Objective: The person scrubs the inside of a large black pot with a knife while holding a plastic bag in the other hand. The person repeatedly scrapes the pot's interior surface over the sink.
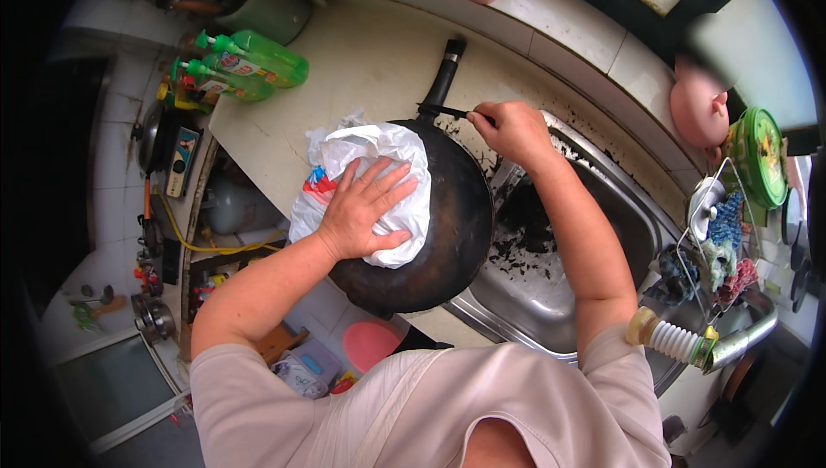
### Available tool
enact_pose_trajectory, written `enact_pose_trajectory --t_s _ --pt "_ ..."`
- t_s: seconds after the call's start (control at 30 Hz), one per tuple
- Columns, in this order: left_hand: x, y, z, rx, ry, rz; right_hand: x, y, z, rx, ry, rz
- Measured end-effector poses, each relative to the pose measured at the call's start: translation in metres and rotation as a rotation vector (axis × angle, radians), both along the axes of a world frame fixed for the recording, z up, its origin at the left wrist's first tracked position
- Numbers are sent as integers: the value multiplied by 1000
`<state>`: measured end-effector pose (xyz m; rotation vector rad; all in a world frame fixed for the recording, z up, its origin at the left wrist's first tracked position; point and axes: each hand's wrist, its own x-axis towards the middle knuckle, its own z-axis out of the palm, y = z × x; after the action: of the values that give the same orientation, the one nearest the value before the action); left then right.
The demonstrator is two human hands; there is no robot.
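A blackened wok (455,210) lies bottom up across the counter's edge and the near rim of the sink. Its black handle (444,74) points away from me. My left hand (368,210) is spread flat on a crumpled white plastic bag (406,152) that covers part of the wok's underside. In my right hand (513,132) is a dark narrow tool (445,109), possibly a knife. Its tip meets the wok where the handle joins the body. The bag hides the wok's left part.
A steel sink (516,303) holding black flakes lies to the right. More flakes dot the counter (361,48). Two green pump bottles (271,61) lie in view at the left. A corrugated hose (674,339) on a metal pipe stands by my right arm.
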<state>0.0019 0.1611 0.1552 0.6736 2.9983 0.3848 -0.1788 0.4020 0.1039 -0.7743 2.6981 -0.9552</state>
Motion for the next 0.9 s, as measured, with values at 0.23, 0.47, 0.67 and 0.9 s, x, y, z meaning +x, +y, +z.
enact_pose_trajectory --t_s 0.23,0.47,0.67,0.9 --pt "1 -1 -2 -4 4 2 9 -4 -6 43 195 35" --pt "-1 0 0 0 -2 6 26 -16 -19 126 394 15" --pt "1 0 0 -1 -10 12 26 -16 -9 106 401 -3" --pt "-1 0 1 -10 0 6 19 -12 -7 71 389 59"
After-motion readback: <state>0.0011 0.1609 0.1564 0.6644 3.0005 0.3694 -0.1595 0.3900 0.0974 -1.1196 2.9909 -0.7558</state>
